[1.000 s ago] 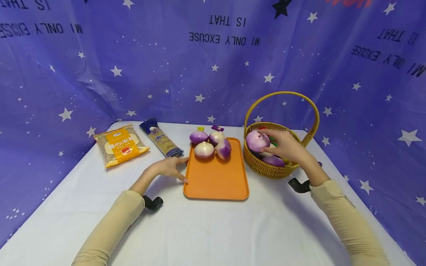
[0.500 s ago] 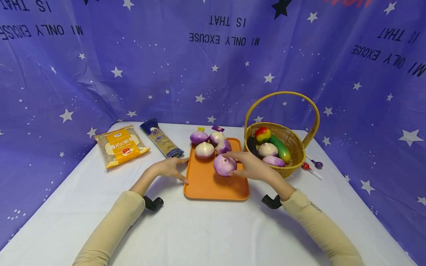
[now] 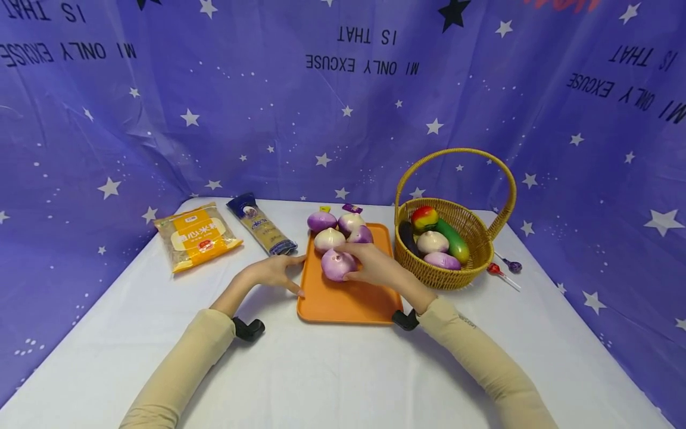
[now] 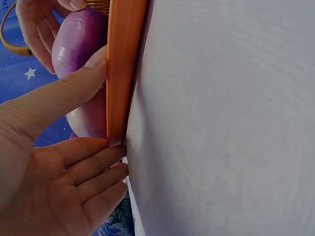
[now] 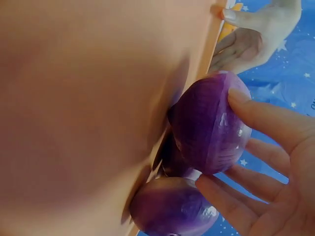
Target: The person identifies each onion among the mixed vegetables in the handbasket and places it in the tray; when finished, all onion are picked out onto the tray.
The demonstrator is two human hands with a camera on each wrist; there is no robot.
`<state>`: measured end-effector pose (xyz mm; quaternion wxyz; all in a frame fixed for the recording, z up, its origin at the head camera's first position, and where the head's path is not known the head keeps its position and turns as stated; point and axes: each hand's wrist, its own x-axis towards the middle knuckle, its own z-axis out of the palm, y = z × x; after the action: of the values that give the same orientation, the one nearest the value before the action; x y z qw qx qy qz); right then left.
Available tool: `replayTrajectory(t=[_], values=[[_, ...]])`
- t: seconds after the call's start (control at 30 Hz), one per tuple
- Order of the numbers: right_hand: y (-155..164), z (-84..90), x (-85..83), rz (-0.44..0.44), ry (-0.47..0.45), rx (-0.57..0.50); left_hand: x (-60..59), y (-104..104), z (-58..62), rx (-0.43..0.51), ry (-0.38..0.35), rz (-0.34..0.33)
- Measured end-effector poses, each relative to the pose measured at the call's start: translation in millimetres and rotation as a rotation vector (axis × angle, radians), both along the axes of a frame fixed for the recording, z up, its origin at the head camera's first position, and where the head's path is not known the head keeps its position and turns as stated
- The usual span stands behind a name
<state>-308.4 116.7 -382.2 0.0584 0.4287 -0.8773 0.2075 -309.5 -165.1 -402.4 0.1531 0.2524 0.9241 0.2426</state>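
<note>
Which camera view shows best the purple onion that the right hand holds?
The right wrist view: the purple onion fills the frame's centre, with the right hand curled round it. The head view shows the onion whole but small, on the orange tray. The left wrist view shows only part, behind the tray's edge.

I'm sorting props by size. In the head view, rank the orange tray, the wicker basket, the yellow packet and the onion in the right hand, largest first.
1. Wicker basket, counting its handle.
2. Orange tray; close to the basket, unsure.
3. Yellow packet.
4. Onion, held by the right hand.
</note>
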Motion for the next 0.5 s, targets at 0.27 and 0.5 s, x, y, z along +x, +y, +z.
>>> replayTrajectory(t=[0.27,0.5], values=[[-7.8,-1.2,-0.3,-0.017,-0.002,0.039,1.7,-0.1,2.5,0.0,-0.007,0.0],[-9.9,0.1,1.5,-0.011,0.005,0.028,0.8,0.1,1.1,0.009,-0.007,-0.003]])
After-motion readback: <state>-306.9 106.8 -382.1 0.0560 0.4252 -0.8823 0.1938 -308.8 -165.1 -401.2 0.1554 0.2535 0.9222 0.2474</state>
